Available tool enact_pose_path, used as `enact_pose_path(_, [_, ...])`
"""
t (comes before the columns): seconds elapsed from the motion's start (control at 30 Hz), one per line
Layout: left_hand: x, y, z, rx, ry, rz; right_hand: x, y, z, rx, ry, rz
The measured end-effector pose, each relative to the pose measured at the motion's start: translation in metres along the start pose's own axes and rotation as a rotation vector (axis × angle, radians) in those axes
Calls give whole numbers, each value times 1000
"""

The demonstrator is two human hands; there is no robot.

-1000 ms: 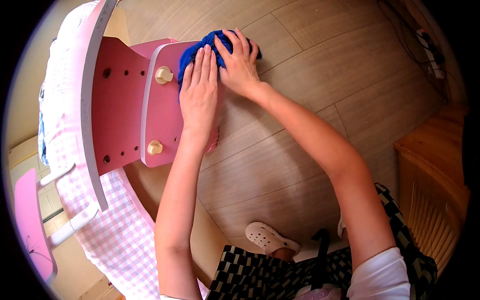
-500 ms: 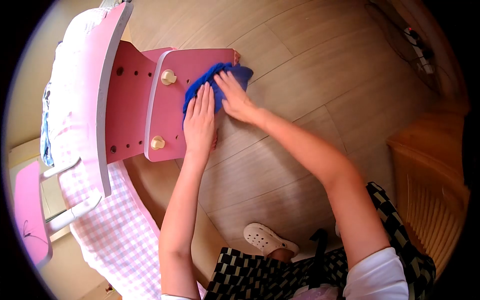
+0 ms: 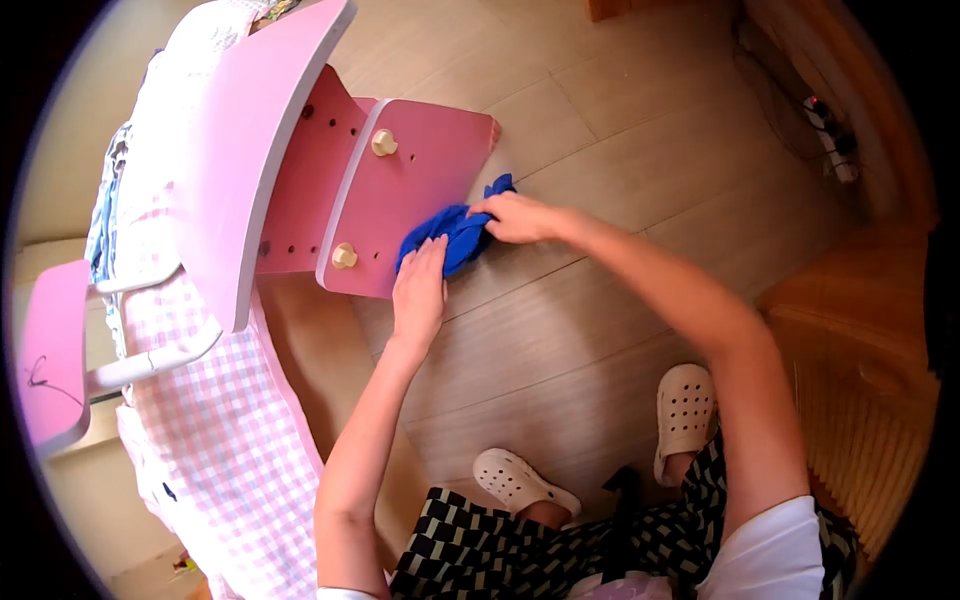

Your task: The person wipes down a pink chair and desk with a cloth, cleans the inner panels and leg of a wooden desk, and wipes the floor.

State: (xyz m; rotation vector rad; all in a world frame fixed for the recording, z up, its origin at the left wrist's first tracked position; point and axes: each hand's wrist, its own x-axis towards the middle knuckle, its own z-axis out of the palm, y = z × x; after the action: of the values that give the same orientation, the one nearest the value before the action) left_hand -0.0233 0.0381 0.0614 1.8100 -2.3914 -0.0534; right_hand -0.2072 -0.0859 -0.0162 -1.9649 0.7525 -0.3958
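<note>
Left hand flat, fingers extended on the blue cloth, pressing it to the lower corner area of the pink panel; right hand closed on the cloth's far side, a bunched end sticking out past it. Progress, my read: cloth work under way, not finished; can't tell which areas are done or left. Cloth covers only part of the panel's outer edge; the face with two cream knobs is uncovered. Further out: pink board, checked fabric, wood floor. No containers identifiable, so no contents to report.
</note>
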Motion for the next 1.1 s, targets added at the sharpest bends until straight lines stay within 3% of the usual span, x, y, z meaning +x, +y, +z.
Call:
enact_pose_path(0.03, [4, 7, -9, -9, 15, -7, -7, -14, -23, -24, -55, -3])
enact_pose_path(0.1, [13, 18, -22, -428, 20, -195, -22, -40, -62, -32, -110, 36])
enact_pose_path(0.17, [26, 17, -26, -511, 110, -152, -32, -53, -89, -96, -143, 74])
enact_pose_path(0.23, [37, 28, -47, -763, -128, -383, -40, -64, -114, -133, -178, 103])
enact_pose_path(0.3, [43, 29, -53, -806, -45, -266, -49, -76, -136, -168, -210, 133])
enact_pose_path(0.4, [51, 38, -72, -1134, -285, -296, -68, -95, -158, 0, -199, 279])
enact_pose_path(0.43, [52, 39, -73, -1150, -269, -293, -75, -102, -165, 6, -206, 332])
enact_pose_path(0.5, [51, 43, -77, -1143, -490, -245, -88, -111, -174, -4, -224, 391])
enact_pose_path(0.63, [53, 54, -59, -878, -314, -76, -102, -109, -185, -146, -385, 243])
enact_pose_path(0.73, [64, 61, -66, -896, -329, -176, -112, -112, -190, -239, -376, 276])
enact_pose_path(0.8, [68, 64, -71, -893, -338, -217, -115, -114, -190, -332, -147, 195])
enact_pose_path(0.83, [66, 64, -74, -899, -340, -220, -113, -116, -190, -331, -153, 198])
enact_pose_path(0.9, [58, 66, -79, -811, -192, -120, -106, -118, -192, -462, -174, 209])
enact_pose_path(1.03, [27, 67, -58, -707, -90, -15, -105, -90, -176, -311, -402, 276])
enact_pose_path(1.1, [8, 66, -42, -417, -61, 289, -132, -74, -140, -456, -477, 269])
